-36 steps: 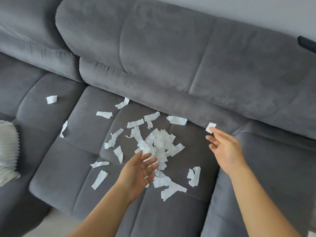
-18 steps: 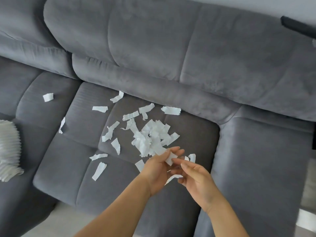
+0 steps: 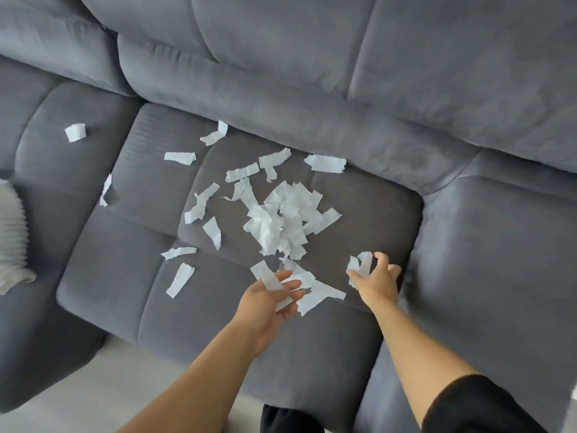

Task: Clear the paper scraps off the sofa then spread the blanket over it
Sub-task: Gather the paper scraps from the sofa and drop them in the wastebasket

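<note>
White paper scraps lie over the middle seat of the grey sofa (image 3: 131,276), with a dense pile of scraps (image 3: 285,218) at its centre and loose strips around it. My left hand (image 3: 270,303) hovers palm up near the seat's front, a scrap or two lying across its relaxed fingers. My right hand (image 3: 376,281) curls its fingers round a white scrap (image 3: 362,264) at the seat's right side. One stray scrap (image 3: 75,132) sits on the left seat. A white pleated blanket (image 3: 11,235) lies at the far left edge.
The sofa's back cushions (image 3: 312,57) rise behind the seat. A raised grey seat section (image 3: 499,260) adjoins on the right. Pale floor (image 3: 93,395) shows below the seat's front edge.
My hands, together half a second ago, have parted. My right hand moved right onto a scrap near the seat's right side, and my left hand now carries a scrap. The view shifted closer.
</note>
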